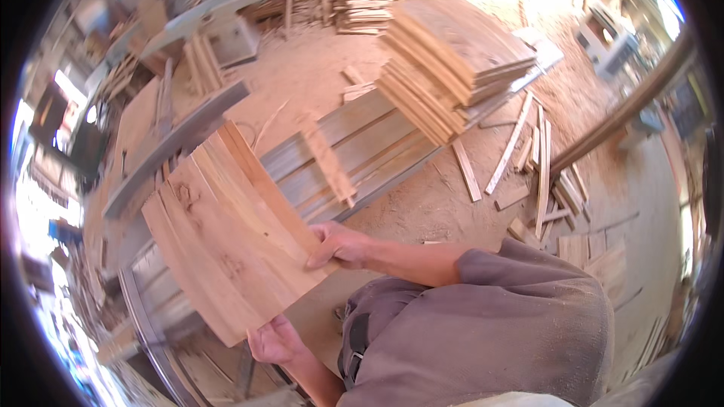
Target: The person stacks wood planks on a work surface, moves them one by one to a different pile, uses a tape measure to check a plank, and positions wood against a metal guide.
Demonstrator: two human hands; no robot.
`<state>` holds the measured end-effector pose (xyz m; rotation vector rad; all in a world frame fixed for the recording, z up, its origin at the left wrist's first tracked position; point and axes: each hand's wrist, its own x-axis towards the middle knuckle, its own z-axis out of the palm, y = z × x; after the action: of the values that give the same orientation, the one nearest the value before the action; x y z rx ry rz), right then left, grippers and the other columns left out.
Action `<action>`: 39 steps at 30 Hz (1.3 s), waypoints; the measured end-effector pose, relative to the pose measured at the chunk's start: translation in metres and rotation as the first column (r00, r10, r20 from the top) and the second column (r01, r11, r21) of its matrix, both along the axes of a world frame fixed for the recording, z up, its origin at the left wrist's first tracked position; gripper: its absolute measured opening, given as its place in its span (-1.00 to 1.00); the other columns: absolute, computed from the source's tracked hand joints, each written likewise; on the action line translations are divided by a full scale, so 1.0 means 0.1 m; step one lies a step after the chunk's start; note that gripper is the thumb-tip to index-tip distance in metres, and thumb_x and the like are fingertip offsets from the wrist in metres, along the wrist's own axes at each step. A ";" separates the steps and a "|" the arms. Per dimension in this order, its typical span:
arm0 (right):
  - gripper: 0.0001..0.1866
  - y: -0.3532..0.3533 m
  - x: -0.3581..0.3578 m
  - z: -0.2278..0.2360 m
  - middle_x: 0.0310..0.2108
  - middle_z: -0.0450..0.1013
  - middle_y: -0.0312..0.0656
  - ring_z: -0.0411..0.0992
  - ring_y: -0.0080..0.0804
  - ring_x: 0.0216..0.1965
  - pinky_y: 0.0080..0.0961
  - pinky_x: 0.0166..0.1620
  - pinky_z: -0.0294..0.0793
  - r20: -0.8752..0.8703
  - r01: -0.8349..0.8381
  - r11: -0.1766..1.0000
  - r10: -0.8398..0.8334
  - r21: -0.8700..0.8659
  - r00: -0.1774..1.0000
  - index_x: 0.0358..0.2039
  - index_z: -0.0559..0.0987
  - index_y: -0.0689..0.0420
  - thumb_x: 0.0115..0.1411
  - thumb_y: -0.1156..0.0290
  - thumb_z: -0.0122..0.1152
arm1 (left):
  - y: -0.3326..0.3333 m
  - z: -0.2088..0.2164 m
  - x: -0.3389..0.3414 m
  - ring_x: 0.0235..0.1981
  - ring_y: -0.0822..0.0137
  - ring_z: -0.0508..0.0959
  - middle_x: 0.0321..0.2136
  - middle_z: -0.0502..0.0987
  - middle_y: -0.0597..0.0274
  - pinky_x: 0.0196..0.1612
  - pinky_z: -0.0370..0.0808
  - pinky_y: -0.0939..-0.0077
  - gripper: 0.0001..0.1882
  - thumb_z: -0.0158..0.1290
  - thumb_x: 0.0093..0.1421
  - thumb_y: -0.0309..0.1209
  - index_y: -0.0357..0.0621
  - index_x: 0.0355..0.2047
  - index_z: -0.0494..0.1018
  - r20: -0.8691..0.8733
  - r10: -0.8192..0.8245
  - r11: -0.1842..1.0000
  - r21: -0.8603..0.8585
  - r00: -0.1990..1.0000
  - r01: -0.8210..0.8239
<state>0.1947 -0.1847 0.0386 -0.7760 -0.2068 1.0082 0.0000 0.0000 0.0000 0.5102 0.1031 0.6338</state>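
A wide, pale wooden panel (234, 234) with knots and lengthwise grain is held tilted in front of me, above the left end of a machine table. My right hand (339, 246) grips its near right corner, thumb on the top face and the fingers partly hidden. My left hand (277, 341) closes on the lower near edge, with its fingers partly under the wood. A darker strip shows along the panel's right side; I cannot tell whether it is a separate board. Beyond the panel, the slotted metal table (369, 132) carries a narrow wooden offcut (328, 160).
A tall stack of wooden panels (460, 38) stands at the table's far right end. A long metal fence (177, 143) lies left of the panel. Loose strips (543, 166) litter the floor at right, near a slanting post (626, 102). More stacked wood (366, 0) stands at the back.
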 end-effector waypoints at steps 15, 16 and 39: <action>-0.22 -4.17 2.19 2.27 -0.11 0.53 0.10 0.58 -0.22 -0.11 -0.45 -0.04 0.69 0.675 0.826 0.534 -0.544 -0.179 0.498 0.29 0.27 0.45 0.03 0.52 0.28 | -2.72 1.60 3.16 0.13 0.27 0.44 0.12 0.43 0.03 0.22 0.35 0.40 -0.27 0.18 0.14 -0.46 -0.42 0.29 0.19 -0.161 -0.499 0.768 0.373 0.852 0.520; -0.25 -4.52 2.38 2.31 -0.14 0.54 0.09 0.57 -0.20 -0.16 -0.45 -0.10 0.68 0.741 0.859 0.459 -0.492 -0.225 0.457 0.26 0.34 0.39 0.04 0.46 0.32 | -2.96 1.67 3.35 0.15 0.25 0.43 0.14 0.41 -0.01 0.23 0.34 0.40 -0.27 0.17 0.15 -0.47 -0.44 0.30 0.18 -0.247 -0.514 0.689 0.452 0.821 0.567; -0.65 -5.72 3.44 0.89 -0.38 0.39 -0.37 0.29 -0.65 -0.42 -0.61 -0.34 0.29 0.912 0.942 -0.332 -0.402 -0.058 -0.085 0.04 0.50 0.29 0.23 0.56 0.01 | -3.87 0.93 4.22 0.48 -0.19 -0.10 0.44 -0.10 -0.30 0.49 -0.03 0.15 -0.20 0.26 0.08 -0.46 -0.51 0.28 0.18 -0.018 -0.485 0.281 0.943 0.874 0.176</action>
<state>0.5387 -0.7567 0.1280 -1.7962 0.4224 -0.8828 0.4223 -0.3872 0.0927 1.5388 -0.7068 0.2564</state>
